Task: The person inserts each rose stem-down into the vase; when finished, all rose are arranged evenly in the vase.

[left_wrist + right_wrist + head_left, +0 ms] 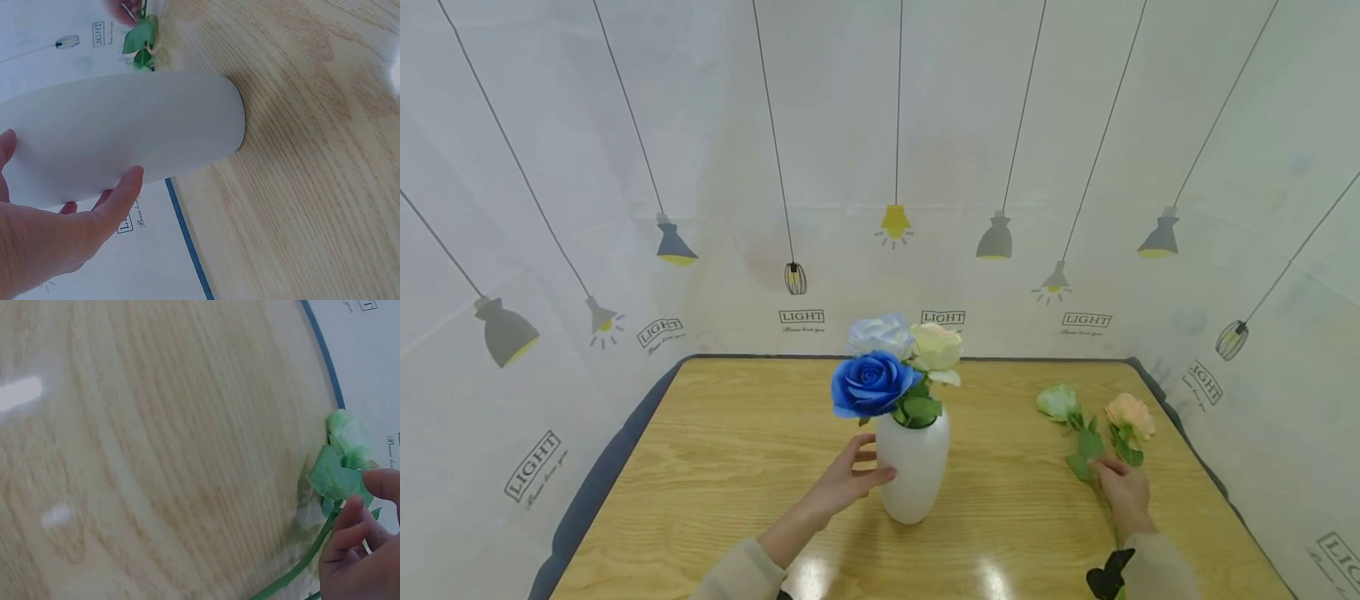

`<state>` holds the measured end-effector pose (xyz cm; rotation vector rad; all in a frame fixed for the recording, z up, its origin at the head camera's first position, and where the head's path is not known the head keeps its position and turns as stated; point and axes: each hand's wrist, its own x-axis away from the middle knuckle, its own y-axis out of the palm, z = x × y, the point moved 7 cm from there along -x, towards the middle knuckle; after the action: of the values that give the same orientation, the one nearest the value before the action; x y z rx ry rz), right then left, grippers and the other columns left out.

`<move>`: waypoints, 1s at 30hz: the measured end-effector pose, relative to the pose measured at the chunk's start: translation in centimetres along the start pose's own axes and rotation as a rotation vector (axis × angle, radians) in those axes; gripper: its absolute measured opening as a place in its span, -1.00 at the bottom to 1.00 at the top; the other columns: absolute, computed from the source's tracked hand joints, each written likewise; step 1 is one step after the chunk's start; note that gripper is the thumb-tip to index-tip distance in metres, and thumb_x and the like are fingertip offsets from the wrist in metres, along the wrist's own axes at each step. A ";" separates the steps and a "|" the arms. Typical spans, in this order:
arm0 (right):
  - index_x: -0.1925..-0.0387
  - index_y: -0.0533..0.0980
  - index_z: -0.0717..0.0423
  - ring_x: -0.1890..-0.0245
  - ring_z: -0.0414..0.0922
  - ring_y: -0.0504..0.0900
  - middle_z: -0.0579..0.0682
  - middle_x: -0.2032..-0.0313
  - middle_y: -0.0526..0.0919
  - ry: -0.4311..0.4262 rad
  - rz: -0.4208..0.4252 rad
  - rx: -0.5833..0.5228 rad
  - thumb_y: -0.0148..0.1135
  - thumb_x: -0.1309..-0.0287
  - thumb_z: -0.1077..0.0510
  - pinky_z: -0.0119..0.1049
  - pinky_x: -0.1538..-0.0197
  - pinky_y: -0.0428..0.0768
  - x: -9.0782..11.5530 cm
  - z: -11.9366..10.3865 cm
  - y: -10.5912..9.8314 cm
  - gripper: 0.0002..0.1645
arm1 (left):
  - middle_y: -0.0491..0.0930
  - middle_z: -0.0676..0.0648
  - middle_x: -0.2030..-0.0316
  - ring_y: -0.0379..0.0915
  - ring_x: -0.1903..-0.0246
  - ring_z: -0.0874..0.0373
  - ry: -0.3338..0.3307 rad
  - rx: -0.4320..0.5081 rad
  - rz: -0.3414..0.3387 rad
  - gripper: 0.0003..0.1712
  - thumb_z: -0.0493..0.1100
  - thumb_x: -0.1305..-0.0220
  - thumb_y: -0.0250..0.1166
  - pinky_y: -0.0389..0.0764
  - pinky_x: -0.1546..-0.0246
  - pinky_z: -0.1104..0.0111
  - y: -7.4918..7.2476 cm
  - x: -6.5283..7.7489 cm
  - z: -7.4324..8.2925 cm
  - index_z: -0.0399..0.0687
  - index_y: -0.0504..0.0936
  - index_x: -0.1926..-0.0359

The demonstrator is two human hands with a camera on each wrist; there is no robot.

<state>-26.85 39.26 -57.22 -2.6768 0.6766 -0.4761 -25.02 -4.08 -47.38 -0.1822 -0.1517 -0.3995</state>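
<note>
A white vase (913, 471) stands upright at the middle of the table. It holds a deep blue rose (871, 385), a pale blue rose (880, 335) and a cream rose (938, 347). My left hand (842, 482) grips the vase's left side; in the left wrist view the thumb (125, 190) lies along the white wall, the other fingers partly hidden behind it. Off to the right, my right hand (1126, 493) pinches the stem of a pale green rose (349, 437) just below its leaves (334, 475). Beside that bloom lies a peach rose (1130, 415), its stem mostly hidden by the hand.
The wooden table (737, 433) has a dark blue edge strip along its back and sides. White sheeting (835, 125) printed with hanging lamps surrounds it on three sides. A black bow-like piece (1108, 575) shows by the right sleeve.
</note>
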 end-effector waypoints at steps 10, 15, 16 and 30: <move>-0.07 0.23 0.47 -0.04 0.31 0.17 0.43 -0.04 0.22 -0.035 -0.064 0.206 0.10 -0.06 0.05 0.08 -0.05 0.17 1.3 -0.1 0.1 -0.34 | 0.22 -0.30 -0.10 0.27 0.01 -0.23 0.004 0.005 -0.003 -0.15 0.09 -0.04 0.28 0.35 0.16 -0.04 0.0 0.0 -0.2 -0.11 0.09 -0.25; -0.02 0.27 0.49 0.21 0.19 0.39 0.41 0.09 0.34 -0.029 -0.072 0.184 0.17 0.01 0.08 0.01 0.13 0.34 1.0 0.2 0.2 -0.34 | 0.22 -0.30 -0.10 0.28 0.01 -0.23 0.001 0.006 -0.003 -0.16 0.08 -0.05 0.27 0.35 0.15 -0.03 0.0 0.0 0.0 -0.11 0.09 -0.25; -0.02 0.26 0.50 0.29 0.13 0.43 0.40 0.13 0.37 -0.021 -0.080 0.159 0.19 0.02 0.09 -0.05 0.20 0.38 1.0 0.2 0.2 -0.33 | 0.22 -0.30 -0.10 0.28 0.00 -0.23 0.000 0.006 -0.003 -0.16 0.08 -0.06 0.27 0.35 0.15 -0.03 0.1 0.0 0.0 -0.11 0.09 -0.25; -0.20 -0.09 0.56 0.62 -0.29 0.44 0.07 0.33 0.40 0.095 -0.296 -0.235 0.13 -0.06 0.27 -0.44 0.49 0.46 1.7 0.1 2.3 -0.17 | 0.23 -0.28 -0.10 0.28 0.00 -0.22 -0.003 0.009 -0.007 -0.15 0.10 -0.05 0.27 0.35 0.16 -0.02 0.0 -0.1 -0.2 -0.11 0.09 -0.25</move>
<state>-26.27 36.52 -57.80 -3.0108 0.3792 -0.6381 -25.13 -4.11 -47.57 -0.1733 -0.1570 -0.4054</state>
